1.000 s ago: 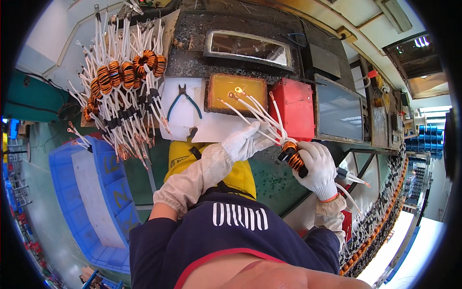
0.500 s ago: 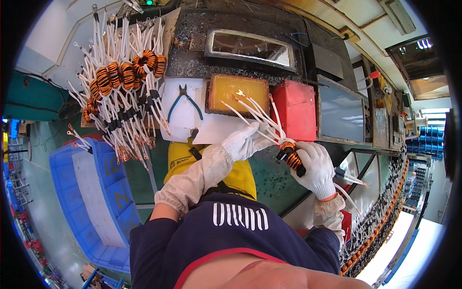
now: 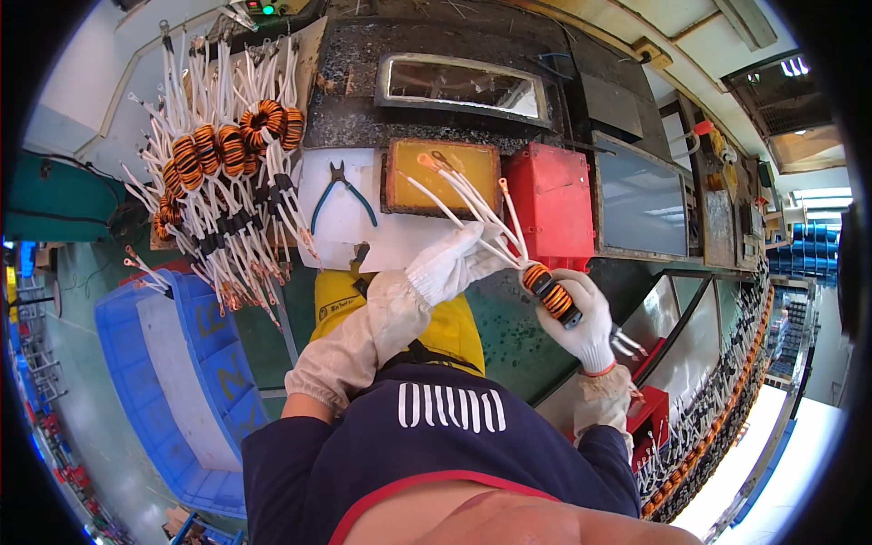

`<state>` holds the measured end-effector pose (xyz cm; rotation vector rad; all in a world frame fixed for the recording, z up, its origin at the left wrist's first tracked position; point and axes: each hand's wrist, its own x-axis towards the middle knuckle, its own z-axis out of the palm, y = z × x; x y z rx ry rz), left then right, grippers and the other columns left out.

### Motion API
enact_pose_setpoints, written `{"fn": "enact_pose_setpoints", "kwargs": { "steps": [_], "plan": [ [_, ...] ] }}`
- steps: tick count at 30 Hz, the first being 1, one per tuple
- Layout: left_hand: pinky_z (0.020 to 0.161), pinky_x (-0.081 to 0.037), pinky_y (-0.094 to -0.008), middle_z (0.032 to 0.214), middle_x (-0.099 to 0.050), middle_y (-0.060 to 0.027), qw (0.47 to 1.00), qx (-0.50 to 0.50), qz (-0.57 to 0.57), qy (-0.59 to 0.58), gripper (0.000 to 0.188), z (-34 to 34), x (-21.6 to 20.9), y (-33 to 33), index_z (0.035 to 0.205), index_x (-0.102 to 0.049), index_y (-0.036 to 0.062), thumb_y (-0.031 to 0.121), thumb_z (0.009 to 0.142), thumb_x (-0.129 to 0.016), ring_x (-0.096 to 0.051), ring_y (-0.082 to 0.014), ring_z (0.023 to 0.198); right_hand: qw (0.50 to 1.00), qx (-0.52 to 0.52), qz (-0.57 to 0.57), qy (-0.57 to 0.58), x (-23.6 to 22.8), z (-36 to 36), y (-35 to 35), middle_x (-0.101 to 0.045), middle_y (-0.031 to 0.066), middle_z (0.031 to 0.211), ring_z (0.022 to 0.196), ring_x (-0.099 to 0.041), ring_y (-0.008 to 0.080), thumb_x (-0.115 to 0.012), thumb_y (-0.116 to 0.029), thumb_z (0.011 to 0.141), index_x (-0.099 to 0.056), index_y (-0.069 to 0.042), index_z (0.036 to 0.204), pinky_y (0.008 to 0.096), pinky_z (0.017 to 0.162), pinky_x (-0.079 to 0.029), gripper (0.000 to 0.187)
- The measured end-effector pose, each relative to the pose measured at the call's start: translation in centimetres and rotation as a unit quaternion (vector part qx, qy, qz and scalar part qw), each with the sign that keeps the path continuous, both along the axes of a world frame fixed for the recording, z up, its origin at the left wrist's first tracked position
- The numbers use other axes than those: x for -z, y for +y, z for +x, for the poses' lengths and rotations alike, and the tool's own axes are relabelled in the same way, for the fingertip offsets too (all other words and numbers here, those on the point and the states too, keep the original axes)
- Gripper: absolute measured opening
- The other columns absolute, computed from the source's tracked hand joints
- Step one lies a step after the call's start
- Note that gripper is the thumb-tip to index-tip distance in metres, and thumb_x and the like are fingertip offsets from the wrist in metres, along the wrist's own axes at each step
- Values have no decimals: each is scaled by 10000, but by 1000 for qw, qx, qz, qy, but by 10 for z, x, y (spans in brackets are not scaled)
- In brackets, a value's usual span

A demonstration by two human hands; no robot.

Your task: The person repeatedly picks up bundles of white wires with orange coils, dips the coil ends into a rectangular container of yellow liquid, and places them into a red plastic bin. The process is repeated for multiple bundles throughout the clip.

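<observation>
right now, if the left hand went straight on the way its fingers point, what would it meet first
Beyond the white leads it holds, the left hand would probably meet the red box first, though depth is unclear.

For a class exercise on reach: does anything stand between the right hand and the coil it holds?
Only the white glove; nothing else visible separates the right hand from the coil. The left hand holds its leads.

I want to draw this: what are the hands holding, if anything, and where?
An orange-and-black coil with white leads: the right hand holds the coil by its side, and the left hand holds some leads between coil and tips.
</observation>
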<state>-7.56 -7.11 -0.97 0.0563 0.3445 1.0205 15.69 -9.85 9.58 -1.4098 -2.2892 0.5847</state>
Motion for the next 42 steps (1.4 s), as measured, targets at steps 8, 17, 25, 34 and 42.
{"fn": "enact_pose_setpoints", "kwargs": {
  "steps": [8, 17, 25, 34, 42],
  "plan": [
    [924, -509, -360, 1110, -645, -106, 970, 6, 50, 236, 293, -27, -6, 5, 1177, -574, 15, 244, 1012, -497, -629, -206, 1038, 891, 166, -277, 317, 76, -18, -22, -624, 94, 1088, 1008, -599, 186, -767, -157, 706, -638, 18, 1097, 308, 917, -444, 447],
    [864, -493, -275, 1018, -651, -20, 965, -2, 26, 260, 263, -30, -1, 9, 1113, -628, 89, 302, 1005, -518, -609, -109, 919, 874, 156, -310, 339, 91, -21, -14, -658, 62, 1070, 964, -611, 128, -739, -84, 735, -590, 14, 1195, 283, 892, -467, 494],
    [873, -493, -285, 1034, -650, -26, 970, -9, 36, 238, 266, -30, 6, 10, 1122, -621, 86, 303, 1003, -525, -621, -119, 924, 890, 147, -302, 309, 90, -18, -12, -669, 53, 1061, 947, -615, 116, -733, -61, 739, -575, 15, 1215, 273, 883, -475, 507],
    [935, -491, -353, 1157, -642, -124, 985, -4, 40, 169, 306, -24, 4, 2, 1198, -583, 38, 264, 1010, -501, -626, -230, 1063, 971, 100, -138, 167, 48, -18, -12, -640, 159, 1082, 967, -656, 299, -783, -159, 692, -653, 20, 1023, 350, 856, -505, 398],
    [972, -496, -375, 1150, -656, -113, 998, -50, 20, 44, 295, 7, -18, 44, 1177, -609, 39, 256, 1005, -508, -627, -214, 1071, 994, 21, 111, -5, -3, -6, 29, -647, 107, 1060, 919, -633, 322, -773, -161, 651, -629, -67, 943, 412, 808, -498, 339]
  ]
}}
